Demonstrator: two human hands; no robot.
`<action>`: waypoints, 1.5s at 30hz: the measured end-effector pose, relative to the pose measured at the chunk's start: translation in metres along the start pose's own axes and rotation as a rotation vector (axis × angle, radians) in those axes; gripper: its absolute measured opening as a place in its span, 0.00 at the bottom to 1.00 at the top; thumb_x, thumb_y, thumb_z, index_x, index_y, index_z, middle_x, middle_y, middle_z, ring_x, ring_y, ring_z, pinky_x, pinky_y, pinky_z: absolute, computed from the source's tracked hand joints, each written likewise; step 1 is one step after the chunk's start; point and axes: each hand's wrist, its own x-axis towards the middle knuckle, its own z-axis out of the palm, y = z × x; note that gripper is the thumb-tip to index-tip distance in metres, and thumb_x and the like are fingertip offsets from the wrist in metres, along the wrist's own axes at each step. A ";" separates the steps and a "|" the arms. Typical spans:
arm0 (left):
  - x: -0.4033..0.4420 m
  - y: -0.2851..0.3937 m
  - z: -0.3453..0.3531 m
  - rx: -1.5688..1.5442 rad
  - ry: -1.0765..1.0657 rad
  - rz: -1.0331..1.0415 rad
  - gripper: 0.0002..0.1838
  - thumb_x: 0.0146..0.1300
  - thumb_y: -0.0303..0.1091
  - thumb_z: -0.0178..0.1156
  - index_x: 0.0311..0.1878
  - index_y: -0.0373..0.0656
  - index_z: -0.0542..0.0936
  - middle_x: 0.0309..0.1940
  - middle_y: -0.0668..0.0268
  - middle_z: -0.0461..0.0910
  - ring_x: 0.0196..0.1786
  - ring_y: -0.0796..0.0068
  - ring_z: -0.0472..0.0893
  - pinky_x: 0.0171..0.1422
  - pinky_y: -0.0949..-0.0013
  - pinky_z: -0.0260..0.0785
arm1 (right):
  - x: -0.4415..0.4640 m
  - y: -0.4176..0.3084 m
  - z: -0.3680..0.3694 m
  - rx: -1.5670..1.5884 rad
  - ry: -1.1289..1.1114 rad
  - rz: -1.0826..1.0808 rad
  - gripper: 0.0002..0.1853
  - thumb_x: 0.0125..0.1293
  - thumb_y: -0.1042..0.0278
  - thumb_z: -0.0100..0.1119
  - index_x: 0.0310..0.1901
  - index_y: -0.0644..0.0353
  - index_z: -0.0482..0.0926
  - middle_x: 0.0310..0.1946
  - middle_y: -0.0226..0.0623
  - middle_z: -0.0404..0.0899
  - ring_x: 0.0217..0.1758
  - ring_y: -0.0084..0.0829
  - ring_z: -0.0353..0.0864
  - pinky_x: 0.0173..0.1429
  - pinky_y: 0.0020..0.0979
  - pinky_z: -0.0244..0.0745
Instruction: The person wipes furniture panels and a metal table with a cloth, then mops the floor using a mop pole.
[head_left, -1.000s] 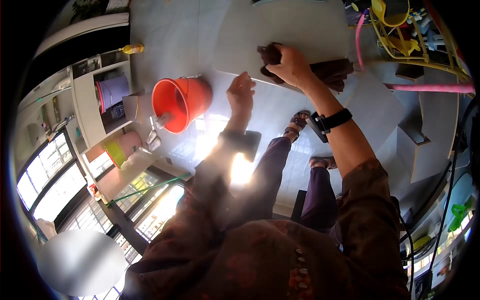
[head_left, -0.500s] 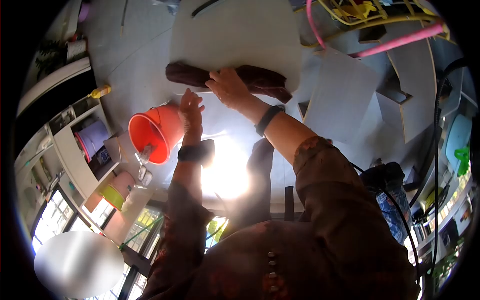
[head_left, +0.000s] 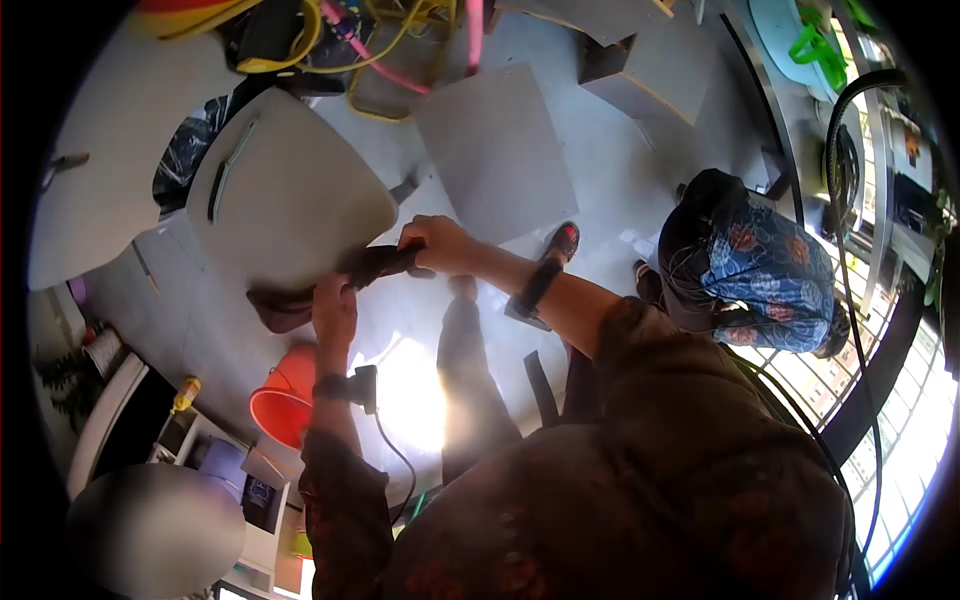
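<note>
Gripping a dark cloth (head_left: 372, 267), you now have your left hand's (head_left: 335, 308) fingers closed on it, like your right hand's (head_left: 438, 245); earlier the left was apart. One end trails past your left fingers, near the pale board (head_left: 295, 185) beyond.

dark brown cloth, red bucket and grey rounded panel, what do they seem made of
The dark brown cloth looks like soft, matt fabric, since it bunches and bends; the fibre can't be told. The red bucket is probably plastic with a smooth finish, judging by its even, bright colour. The grey rounded panel could be plastic or laminated board: it looks flat, uniform and fairly dull.
</note>
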 end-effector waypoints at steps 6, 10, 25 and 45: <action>0.003 0.138 -0.005 -0.675 -0.129 0.181 0.30 0.46 0.28 0.66 0.56 0.38 0.68 0.49 0.61 0.71 0.47 0.71 0.74 0.52 0.70 0.66 | -0.082 -0.010 -0.040 0.450 0.025 -0.077 0.12 0.46 0.81 0.55 0.35 0.61 0.79 0.33 0.35 0.75 0.34 0.29 0.77 0.37 0.28 0.73; 0.004 0.217 -0.004 -0.881 -0.316 0.023 0.15 0.55 0.31 0.61 0.45 0.36 0.75 0.37 0.64 0.78 0.39 0.76 0.76 0.47 0.75 0.68 | -0.144 -0.003 -0.075 0.468 0.190 -0.065 0.19 0.47 0.81 0.57 0.44 0.59 0.78 0.37 0.38 0.75 0.41 0.33 0.75 0.47 0.30 0.71; 0.008 0.369 0.008 -0.862 -0.472 0.181 0.15 0.54 0.23 0.57 0.47 0.34 0.76 0.39 0.65 0.79 0.41 0.75 0.78 0.47 0.72 0.71 | -0.250 0.109 -0.090 0.413 0.732 0.086 0.17 0.54 0.76 0.59 0.47 0.61 0.72 0.45 0.42 0.73 0.48 0.31 0.74 0.52 0.28 0.70; 0.015 0.503 0.055 -0.993 -0.861 0.022 0.20 0.47 0.39 0.65 0.41 0.40 0.72 0.35 0.58 0.78 0.39 0.63 0.79 0.40 0.62 0.72 | -0.363 0.086 -0.186 0.504 0.667 0.033 0.23 0.39 0.69 0.71 0.37 0.64 0.72 0.34 0.41 0.74 0.38 0.36 0.75 0.43 0.32 0.71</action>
